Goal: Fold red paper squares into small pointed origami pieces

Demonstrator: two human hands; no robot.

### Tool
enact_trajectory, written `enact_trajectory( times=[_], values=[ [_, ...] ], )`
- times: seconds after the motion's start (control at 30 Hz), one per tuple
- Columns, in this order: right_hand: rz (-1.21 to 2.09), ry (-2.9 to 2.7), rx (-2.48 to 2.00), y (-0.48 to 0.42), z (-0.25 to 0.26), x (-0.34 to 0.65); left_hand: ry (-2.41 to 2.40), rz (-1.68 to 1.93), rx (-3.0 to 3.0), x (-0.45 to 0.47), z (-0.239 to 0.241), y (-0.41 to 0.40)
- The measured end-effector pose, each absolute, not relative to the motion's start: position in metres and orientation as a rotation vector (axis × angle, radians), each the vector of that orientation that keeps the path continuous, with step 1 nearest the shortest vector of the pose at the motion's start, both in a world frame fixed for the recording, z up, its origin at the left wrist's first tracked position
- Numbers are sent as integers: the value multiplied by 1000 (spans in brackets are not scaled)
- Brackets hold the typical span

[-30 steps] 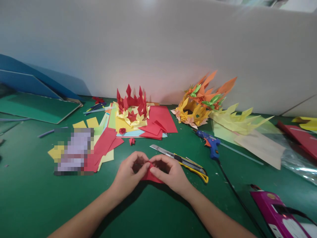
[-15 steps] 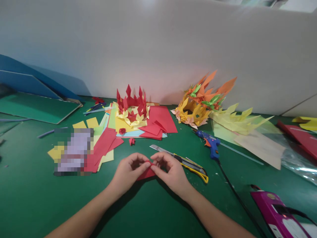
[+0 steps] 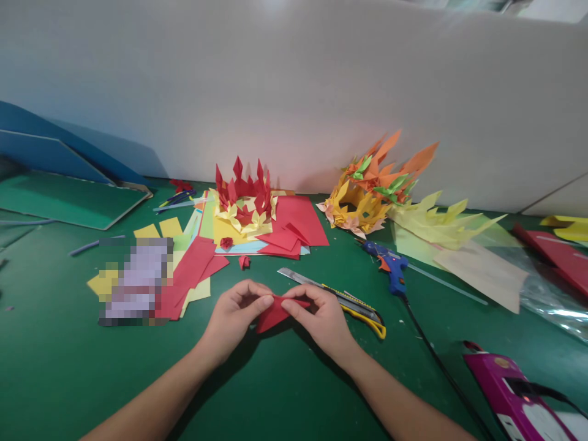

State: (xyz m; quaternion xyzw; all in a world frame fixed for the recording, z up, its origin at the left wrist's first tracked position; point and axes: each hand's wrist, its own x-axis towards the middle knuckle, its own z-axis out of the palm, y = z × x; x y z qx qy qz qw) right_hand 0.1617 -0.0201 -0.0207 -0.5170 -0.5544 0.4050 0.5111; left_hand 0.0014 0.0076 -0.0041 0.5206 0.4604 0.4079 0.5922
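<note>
Both hands pinch one small folded piece of red paper (image 3: 274, 311) just above the green table (image 3: 68, 367). My left hand (image 3: 236, 318) grips its left side with thumb and fingers closed. My right hand (image 3: 321, 318) pinches its right end. Part of the paper is hidden by my fingers. A yellow utility knife (image 3: 353, 303) and a metal ruler (image 3: 298, 277) lie just behind my right hand.
A red and yellow paper crown (image 3: 243, 202) sits on coloured sheets (image 3: 294, 223) at the back. An orange and yellow crown (image 3: 372, 190) stands to its right. A blue glue gun (image 3: 390, 269) with its cable, a magenta box (image 3: 514, 398) and loose red sheets (image 3: 193, 272) lie around.
My hands have turned and refolded the red paper, which now shows as a pointed shape lifted between my fingers. Both hands have shifted slightly away from me.
</note>
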Motion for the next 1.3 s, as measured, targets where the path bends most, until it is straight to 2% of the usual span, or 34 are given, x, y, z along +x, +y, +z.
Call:
enact_trajectory(
  times=[0.33,0.67,0.9,1.1,1.3],
  values=[
    [901,-1323,-1252,-20,-21,161,1058,966,1135,5,0,5],
    [847,-1333,-1201,-20,-23,161,1162,802,1312,7,-1,3],
    [945,-1251,-1164,-19,-19,159,1228,876,1398,7,-4,3],
    [1037,-1152,-1212,-18,-15,160,1036,948,1191,10,-5,2],
    [1122,-1091,-1260,-14,-18,163,1022,832,1340,10,0,2]
  ],
)
